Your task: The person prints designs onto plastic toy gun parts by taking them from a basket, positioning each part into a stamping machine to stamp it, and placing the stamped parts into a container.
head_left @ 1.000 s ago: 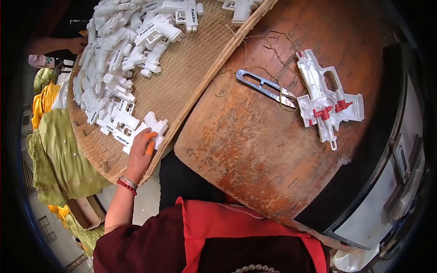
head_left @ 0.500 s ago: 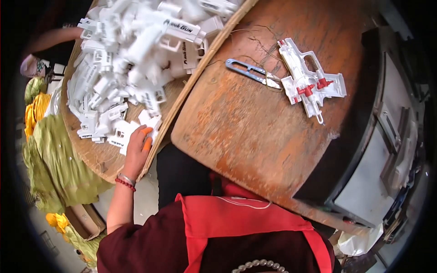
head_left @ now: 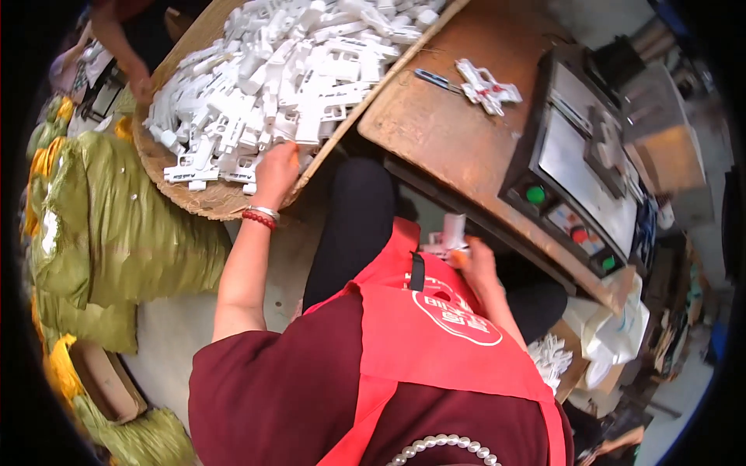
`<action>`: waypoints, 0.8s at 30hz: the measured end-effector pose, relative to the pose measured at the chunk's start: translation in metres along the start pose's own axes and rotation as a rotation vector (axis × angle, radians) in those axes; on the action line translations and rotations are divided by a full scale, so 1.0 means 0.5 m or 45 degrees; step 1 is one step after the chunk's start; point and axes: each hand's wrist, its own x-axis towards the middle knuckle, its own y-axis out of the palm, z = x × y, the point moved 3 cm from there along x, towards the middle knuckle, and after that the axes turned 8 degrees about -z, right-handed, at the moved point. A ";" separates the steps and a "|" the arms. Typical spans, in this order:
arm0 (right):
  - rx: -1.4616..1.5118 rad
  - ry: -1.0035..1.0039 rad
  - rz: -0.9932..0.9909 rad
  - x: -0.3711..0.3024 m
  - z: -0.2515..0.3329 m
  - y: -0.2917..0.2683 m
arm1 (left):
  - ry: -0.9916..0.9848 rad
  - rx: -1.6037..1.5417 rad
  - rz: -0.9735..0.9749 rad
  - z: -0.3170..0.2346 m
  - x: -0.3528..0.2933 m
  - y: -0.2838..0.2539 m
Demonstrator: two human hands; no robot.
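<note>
A heap of white plastic toy guns [head_left: 268,85] fills the big shallow basket [head_left: 214,203] on my left. My left hand [head_left: 278,172] reaches over the basket's near rim onto the heap; its fingers are mostly hidden, so whether they grip a piece cannot be told. Orange wrapping shows at one fingertip. Low over my lap, beside the red apron, my right hand [head_left: 479,268] is closed around a white toy gun [head_left: 449,239]. On the wooden table [head_left: 435,128] lie an opened toy gun [head_left: 486,87] with red inner parts and blue-handled thread snips [head_left: 435,78].
A machine [head_left: 579,155] with green and red buttons stands on the table's right side. Green woven sacks [head_left: 132,225] and an open carton [head_left: 109,377] are at the left. Another person's hand [head_left: 140,81] is by the basket's far left. A white bag [head_left: 610,330] hangs lower right.
My right hand has come into view at my lap, holding a white toy gun. The view has shifted, showing more of the machine and floor. My left hand is still at the heap.
</note>
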 end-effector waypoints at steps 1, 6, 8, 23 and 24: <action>0.142 0.019 -0.197 -0.037 0.037 -0.088 | 0.021 -0.051 -0.157 -0.002 0.008 0.001; 0.481 0.344 -0.790 -0.245 -0.005 -0.372 | -0.065 -0.016 -0.299 0.094 0.071 0.037; 0.246 0.507 -1.073 -0.363 -0.107 -0.424 | 0.054 0.139 -0.143 0.070 0.103 0.047; 0.452 0.662 -1.414 -0.559 -0.467 -0.482 | 0.212 -0.611 -0.474 -0.260 0.048 0.025; 0.531 0.525 -1.368 -0.459 -0.442 -0.495 | 0.325 -0.770 -0.179 -0.332 0.033 0.022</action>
